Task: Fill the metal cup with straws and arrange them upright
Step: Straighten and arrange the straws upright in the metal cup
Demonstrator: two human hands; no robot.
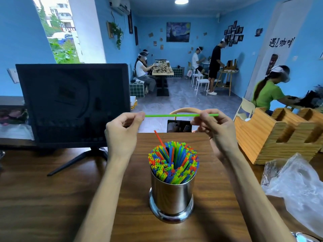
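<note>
A shiny metal cup (172,198) stands on the wooden table (52,198), packed with several upright straws (173,163) in red, blue, green and yellow. One red straw (160,138) sticks up higher and leans left. Above the cup I hold a green straw (174,115) level. My left hand (122,133) pinches its left end, and my right hand (215,126) pinches it near its right end.
A dark monitor (73,103) on a stand fills the left of the table. A wooden slotted holder (279,135) sits at the right, with a crumpled clear plastic bag (297,186) in front of it. A chair back (185,110) shows beyond the table's far edge. People sit farther off.
</note>
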